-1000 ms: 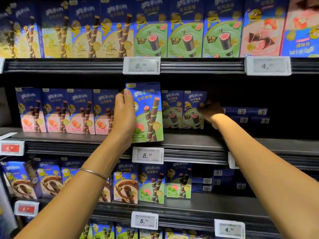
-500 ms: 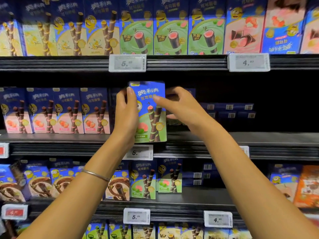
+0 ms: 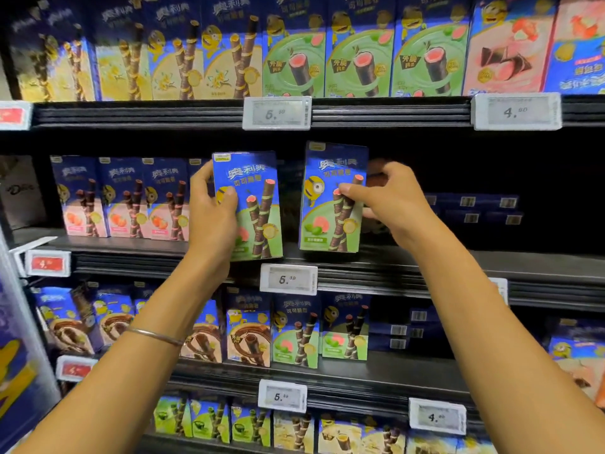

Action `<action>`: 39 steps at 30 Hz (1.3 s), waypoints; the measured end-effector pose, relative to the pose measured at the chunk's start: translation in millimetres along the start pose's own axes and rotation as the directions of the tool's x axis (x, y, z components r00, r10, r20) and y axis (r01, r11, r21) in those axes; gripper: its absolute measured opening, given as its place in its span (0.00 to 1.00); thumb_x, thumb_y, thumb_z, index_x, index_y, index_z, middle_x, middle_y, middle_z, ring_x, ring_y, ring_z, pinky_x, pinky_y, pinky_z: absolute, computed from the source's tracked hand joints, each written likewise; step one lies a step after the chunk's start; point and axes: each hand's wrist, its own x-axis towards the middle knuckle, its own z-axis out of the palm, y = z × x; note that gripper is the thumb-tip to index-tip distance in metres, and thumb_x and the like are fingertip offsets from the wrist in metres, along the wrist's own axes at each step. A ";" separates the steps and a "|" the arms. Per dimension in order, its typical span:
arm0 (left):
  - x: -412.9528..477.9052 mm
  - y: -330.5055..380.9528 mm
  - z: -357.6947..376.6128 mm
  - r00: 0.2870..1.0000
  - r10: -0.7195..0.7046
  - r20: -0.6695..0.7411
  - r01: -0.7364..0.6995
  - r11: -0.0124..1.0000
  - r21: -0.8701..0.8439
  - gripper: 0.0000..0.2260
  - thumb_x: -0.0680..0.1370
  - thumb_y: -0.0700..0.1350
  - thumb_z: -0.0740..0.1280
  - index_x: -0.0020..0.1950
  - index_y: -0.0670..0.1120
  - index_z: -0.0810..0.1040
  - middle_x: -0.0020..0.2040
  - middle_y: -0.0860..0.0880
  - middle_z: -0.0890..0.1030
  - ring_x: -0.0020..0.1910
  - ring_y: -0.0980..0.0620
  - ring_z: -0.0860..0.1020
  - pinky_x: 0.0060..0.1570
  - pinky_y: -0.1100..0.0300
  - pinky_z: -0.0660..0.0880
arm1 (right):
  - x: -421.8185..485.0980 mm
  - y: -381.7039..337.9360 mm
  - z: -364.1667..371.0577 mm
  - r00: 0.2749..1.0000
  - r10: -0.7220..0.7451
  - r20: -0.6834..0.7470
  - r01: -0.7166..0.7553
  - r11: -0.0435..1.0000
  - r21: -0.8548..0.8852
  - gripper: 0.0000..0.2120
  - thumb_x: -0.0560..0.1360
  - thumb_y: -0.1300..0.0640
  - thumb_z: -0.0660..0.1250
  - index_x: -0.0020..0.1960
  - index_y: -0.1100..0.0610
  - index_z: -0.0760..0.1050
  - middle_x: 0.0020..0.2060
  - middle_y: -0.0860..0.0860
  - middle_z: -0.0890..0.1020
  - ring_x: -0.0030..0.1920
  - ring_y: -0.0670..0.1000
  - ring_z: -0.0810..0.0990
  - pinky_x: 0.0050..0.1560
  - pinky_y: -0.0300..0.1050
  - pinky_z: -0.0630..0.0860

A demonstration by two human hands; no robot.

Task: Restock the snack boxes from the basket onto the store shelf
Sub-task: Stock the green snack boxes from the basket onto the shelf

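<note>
Both hands shared one box before; now the left hand (image 3: pixel 212 211) grips the left box (image 3: pixel 252 204) and the right hand (image 3: pixel 389 201) pinches the right box (image 3: pixel 330 204), at its 3 o'clock, both at the shelf (image 3: pixel 458 260) front. Placing is underway; next, probably, slide both back upright.

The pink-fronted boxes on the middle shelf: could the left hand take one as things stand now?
Probably not yet. The left hand grips a green-fronted box, so it has no free fingers. The way itself looks open: the pink-fronted boxes stand just left of that hand, with nothing before them.
</note>
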 end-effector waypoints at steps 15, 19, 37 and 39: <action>18.3 -2.2 -36.5 0.999 -0.046 -0.008 0.046 0.999 -0.002 0.18 0.86 0.37 0.58 0.73 0.54 0.68 0.57 0.60 0.79 0.44 0.65 0.83 0.38 0.65 0.80 | 71.9 42.3 83.4 0.992 0.017 -0.128 -0.081 0.854 -0.513 0.15 0.76 0.52 0.75 0.59 0.57 0.78 0.57 0.57 0.83 0.58 0.58 0.81 0.57 0.47 0.77; 23.2 -2.6 -35.1 0.999 -0.038 -0.002 0.038 0.999 -0.013 0.18 0.85 0.38 0.58 0.72 0.55 0.68 0.59 0.58 0.79 0.48 0.61 0.83 0.41 0.64 0.81 | 79.7 43.1 93.0 0.986 0.016 -0.168 -0.102 0.850 -0.517 0.19 0.74 0.49 0.76 0.60 0.56 0.78 0.58 0.57 0.83 0.60 0.58 0.81 0.60 0.50 0.77; 32.3 -16.6 -23.8 0.996 -0.075 0.053 0.077 0.996 -0.047 0.16 0.87 0.40 0.59 0.73 0.53 0.67 0.59 0.53 0.81 0.51 0.56 0.85 0.46 0.57 0.83 | 91.4 52.3 113.0 0.973 -0.073 -0.217 -0.060 0.835 -0.548 0.19 0.74 0.51 0.74 0.60 0.56 0.75 0.57 0.57 0.82 0.59 0.59 0.81 0.48 0.44 0.69; 31.5 -16.9 -22.1 0.995 -0.080 0.058 0.083 0.996 -0.044 0.14 0.87 0.42 0.59 0.70 0.55 0.67 0.58 0.54 0.82 0.49 0.57 0.86 0.42 0.59 0.82 | 90.4 52.9 113.7 0.975 -0.069 -0.210 -0.061 0.830 -0.554 0.20 0.73 0.50 0.75 0.61 0.55 0.76 0.57 0.57 0.82 0.59 0.60 0.81 0.48 0.46 0.71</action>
